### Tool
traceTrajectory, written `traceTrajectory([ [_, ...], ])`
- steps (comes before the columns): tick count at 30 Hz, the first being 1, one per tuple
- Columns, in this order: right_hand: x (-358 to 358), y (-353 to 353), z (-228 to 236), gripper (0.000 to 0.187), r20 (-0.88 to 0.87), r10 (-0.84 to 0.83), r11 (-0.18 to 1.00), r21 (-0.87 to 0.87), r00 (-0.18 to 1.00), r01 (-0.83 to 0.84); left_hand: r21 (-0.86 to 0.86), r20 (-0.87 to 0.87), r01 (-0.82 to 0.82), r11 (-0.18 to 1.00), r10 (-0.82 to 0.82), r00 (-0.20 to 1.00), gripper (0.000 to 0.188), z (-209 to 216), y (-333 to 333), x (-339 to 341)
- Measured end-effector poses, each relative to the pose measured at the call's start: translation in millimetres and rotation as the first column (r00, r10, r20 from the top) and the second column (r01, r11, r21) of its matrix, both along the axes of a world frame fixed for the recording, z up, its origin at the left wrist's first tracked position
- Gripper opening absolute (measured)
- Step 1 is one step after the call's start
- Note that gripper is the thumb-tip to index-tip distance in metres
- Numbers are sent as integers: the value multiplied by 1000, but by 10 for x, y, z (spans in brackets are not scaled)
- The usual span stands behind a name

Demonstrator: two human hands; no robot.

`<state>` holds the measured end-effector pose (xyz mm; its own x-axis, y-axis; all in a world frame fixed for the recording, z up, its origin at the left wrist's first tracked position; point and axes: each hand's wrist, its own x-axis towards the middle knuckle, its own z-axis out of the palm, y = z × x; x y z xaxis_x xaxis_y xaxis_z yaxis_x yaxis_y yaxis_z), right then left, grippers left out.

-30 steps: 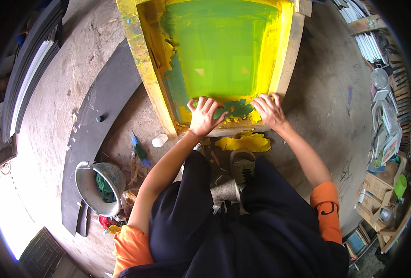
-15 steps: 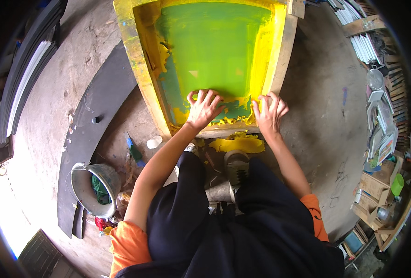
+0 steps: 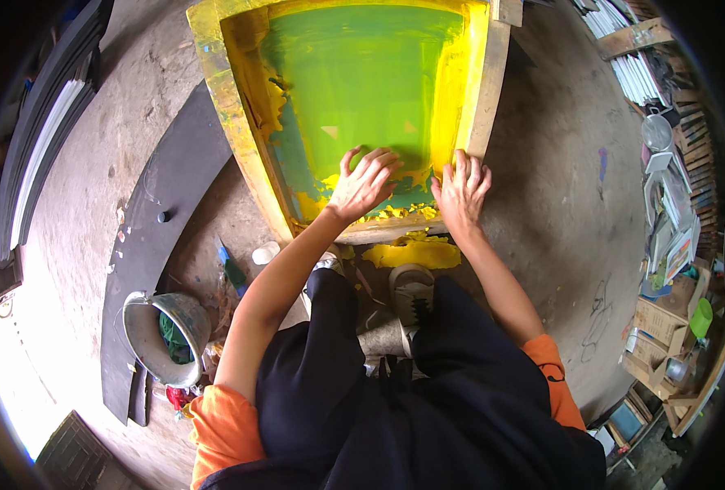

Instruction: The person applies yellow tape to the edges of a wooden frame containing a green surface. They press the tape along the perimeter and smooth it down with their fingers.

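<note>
Before me leans a wooden-framed printing screen (image 3: 487, 90), its green mesh bordered by thick yellow paint or ink. Over the lower part of the mesh is my left hand (image 3: 365, 183), its bent fingers apart and their tips toward the surface. No object shows in it. My right hand (image 3: 463, 193) rests at the lower right corner, fingers spread over the wooden rim and thumb toward the inner yellow edge. Ragged flakes of yellow paint (image 3: 395, 212) line the bottom inside edge between the hands. What lies under the fingertips is hidden.
A yellow-coated scrap (image 3: 415, 252) lies on the floor by my shoes (image 3: 412, 298). To the left are a grey bucket (image 3: 143, 333) with green cloth inside, a white cup (image 3: 265, 253), a blue-handled tool (image 3: 232, 268) and a dark curved sheet (image 3: 162, 175). Cartons (image 3: 655, 327) and clutter line the right wall.
The view has shifted slightly, moving the screen leftward in the picture. My left hand sits a little higher on the mesh. My right hand has moved in against the rim, its fingers straighter.
</note>
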<state>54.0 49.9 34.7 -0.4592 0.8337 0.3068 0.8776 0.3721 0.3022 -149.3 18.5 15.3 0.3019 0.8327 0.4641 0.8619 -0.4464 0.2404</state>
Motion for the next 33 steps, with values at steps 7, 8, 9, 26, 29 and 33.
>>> traceTrajectory([
  [7,-94,123,151,36,59,37,986,-164,998,-27,-68,-139,90,994,-99,985,75,189,350,255],
  [8,-83,132,157,31,54,37,983,-184,998,-26,-129,-227,97,987,-125,966,81,223,388,275],
  [9,-73,139,160,26,50,37,979,-204,998,-26,-134,-218,94,987,-122,968,86,227,423,306],
  [26,165,163,153,8,-375,235,909,-243,897,-340,-200,-156,41,979,-73,985,105,297,462,443],
  [29,201,179,164,8,-416,250,888,-261,874,-379,-169,-206,10,986,-45,978,106,298,451,456],
  [33,273,207,177,8,-461,259,862,-286,849,-418,-162,-238,-10,987,-29,971,106,301,448,476],
])
